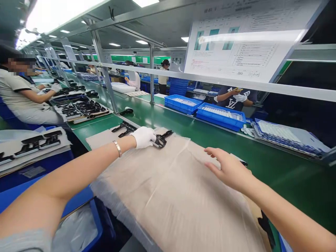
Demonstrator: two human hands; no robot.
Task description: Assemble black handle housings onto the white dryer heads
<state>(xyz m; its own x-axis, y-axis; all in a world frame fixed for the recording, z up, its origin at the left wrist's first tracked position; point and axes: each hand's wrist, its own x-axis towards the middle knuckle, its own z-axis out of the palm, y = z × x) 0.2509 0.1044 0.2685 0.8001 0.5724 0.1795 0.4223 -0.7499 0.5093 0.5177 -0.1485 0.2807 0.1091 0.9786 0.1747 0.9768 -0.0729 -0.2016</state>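
My left hand (144, 137), in a white glove, is closed on the near end of a glossy black plastic part (161, 140) at the far side of the work surface. Another black part (125, 128) lies just left of that hand on a beige sheet (102, 138). A thin translucent sheet (168, 189) covers brown board and spreads across the bench toward me. Above its right edge is my right hand (227, 168), bare, thumb and fingers apart, with nothing in it. Whether its fingertips touch the sheet I cannot tell.
Blue trays (220, 115) with white pieces stand across the green bench (147, 119). Stacked sheets (288, 136) lie at right. A blue bin (97, 224) is below my left arm. A co-worker (23, 91) sits at left beside black parts (84, 105). A metal rail (168, 74) crosses ahead.
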